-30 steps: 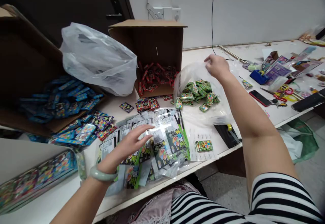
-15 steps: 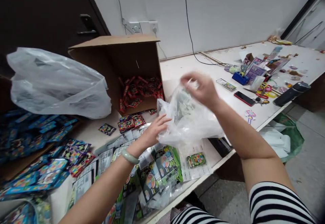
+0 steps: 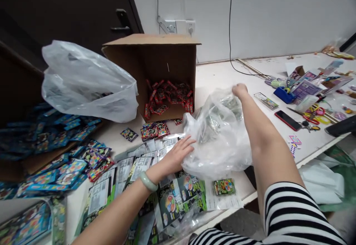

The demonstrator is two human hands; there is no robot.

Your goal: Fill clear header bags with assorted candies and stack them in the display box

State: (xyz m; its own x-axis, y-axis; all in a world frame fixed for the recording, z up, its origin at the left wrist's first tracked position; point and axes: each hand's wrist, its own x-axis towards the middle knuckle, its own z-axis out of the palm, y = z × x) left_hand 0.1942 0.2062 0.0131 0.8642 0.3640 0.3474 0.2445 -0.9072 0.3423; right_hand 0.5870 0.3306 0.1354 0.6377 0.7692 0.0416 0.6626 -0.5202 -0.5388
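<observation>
A translucent plastic bag (image 3: 219,150) lies on the table in front of me, with clear crinkled packaging showing in its mouth. At its far right edge, my right hand (image 3: 239,90) is closed on the plastic. My left hand (image 3: 178,154) rests beside the bag's near left side, fingers stretched out and holding nothing; whether the fingertips touch the plastic I cannot tell. Beneath and around the left hand are flat green-and-black printed packets (image 3: 169,202) in clear sleeves. A small green packet (image 3: 224,186) lies on white printed sheets just below the bag.
A cardboard box (image 3: 151,40) on its side holds red packets (image 3: 169,95). Another plastic bag (image 3: 89,85) stands to its left, above blue packets (image 3: 61,130). On the right lie a phone (image 3: 287,120), scissors (image 3: 306,115), keys (image 3: 308,126) and a blue tape dispenser (image 3: 285,95).
My right hand has moved away from me and right, drawing the bag's far edge outward, so the bag spreads wider. My left hand stays beside it. The view has swung left.
</observation>
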